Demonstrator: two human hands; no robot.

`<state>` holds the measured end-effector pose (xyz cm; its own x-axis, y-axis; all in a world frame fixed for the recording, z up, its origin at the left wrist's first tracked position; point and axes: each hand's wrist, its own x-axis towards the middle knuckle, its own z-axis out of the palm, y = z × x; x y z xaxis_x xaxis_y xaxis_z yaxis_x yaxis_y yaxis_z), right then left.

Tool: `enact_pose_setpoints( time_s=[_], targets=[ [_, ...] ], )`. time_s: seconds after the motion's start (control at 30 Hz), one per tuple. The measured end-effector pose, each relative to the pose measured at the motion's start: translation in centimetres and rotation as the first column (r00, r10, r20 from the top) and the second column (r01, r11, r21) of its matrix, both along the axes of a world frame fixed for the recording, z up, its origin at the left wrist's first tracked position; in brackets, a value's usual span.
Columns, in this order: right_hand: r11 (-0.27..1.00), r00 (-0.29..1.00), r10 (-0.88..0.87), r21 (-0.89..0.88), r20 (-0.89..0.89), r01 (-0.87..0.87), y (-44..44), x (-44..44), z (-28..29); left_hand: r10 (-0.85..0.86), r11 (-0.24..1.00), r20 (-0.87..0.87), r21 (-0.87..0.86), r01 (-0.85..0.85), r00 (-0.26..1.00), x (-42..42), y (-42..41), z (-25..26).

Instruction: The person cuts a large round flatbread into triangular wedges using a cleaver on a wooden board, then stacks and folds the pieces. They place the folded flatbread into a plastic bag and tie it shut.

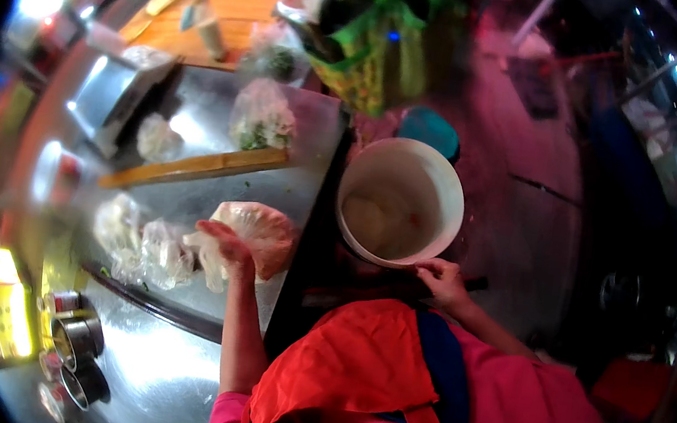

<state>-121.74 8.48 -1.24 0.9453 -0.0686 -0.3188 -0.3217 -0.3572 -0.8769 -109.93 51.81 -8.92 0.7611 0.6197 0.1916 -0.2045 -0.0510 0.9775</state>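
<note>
My left hand (225,242) reaches over the metal counter (201,93) and touches the knotted neck of a plastic bag with pinkish contents (260,233); whether its fingers grip the bag is not clear. On the right, my right hand (441,279) pinches the near rim of a white bucket (452,225) holding cloudy liquid and pale lumps. Two smaller clear bags, one whitish (119,229) and one with mixed contents (167,257), lie left of the pinkish bag. A wooden bar (198,167) lies across the counter, beside a clear bag of leafy greens (263,120).
Metal pots (78,341) stand at the lower left. A teal container (429,132) is behind the bucket, under a hanging green and yellow bag (361,75). An orange wooden table (243,3) holds a cup (211,37) and bags. The counter's dark edge runs beside the bucket.
</note>
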Motion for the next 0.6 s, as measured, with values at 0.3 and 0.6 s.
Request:
enact_pose_setpoints(
  time_s=[0.3,0.6],
  targets=[
    [0.878,0.922,-0.368,0.284,-0.118,0.386,-6.3,-2.3,-1.6,0.076,0.994,-0.163,0.094,-0.062,0.984,0.0,3.4,6.1],
    [0.95,0.96,-0.279,0.155,0.033,0.271,-7.0,3.6,-0.4,0.156,0.937,-0.11,0.332,-0.112,0.981,0.0,-1.4,6.7]
  ],
)
